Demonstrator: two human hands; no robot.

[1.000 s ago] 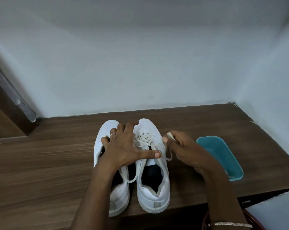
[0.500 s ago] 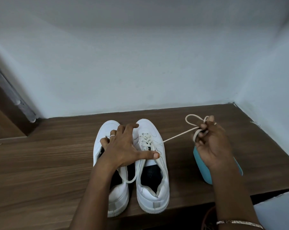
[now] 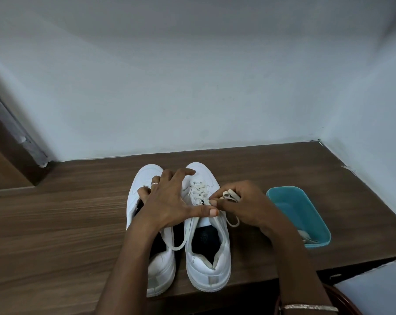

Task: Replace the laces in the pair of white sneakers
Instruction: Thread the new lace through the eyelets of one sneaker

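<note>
**Lace pinched at the right sneaker's eyelets**

You are working over the right sneaker [image 3: 207,269], which is standing on the wooden worktop [image 3: 56,223] with its toe pointing away from you. The left sneaker [image 3: 146,178] is standing just beside the right sneaker, on its left, and pointing the same way.

Your left grip [image 3: 167,201] is lying flat and spread wide across the pair. Its fingers are reaching up towards the right sneaker's toe, and its thumb [image 3: 206,211] is stretching straight across the right sneaker's tongue. It is holding nothing, only pressing down.

Your right grip [image 3: 242,205] is sitting at the right sneaker's outer edge with the fingers curled, pinching the cream lace [image 3: 198,189]. The pinch is right at the eyelets, just beside the tip of that left thumb, and a couple of loops of the lace are bunching up over its fingers.

The lace is crisscrossing the front eyelets of the right sneaker. One loose end is trailing down the right sneaker's inner side, and another bit is hanging off its outer side, under your right grip.

A teal tray [image 3: 295,208] is sitting to the right of the right sneaker, apart from it. Something pale is lying in its near corner, and you cannot tell what it is from here.
</note>
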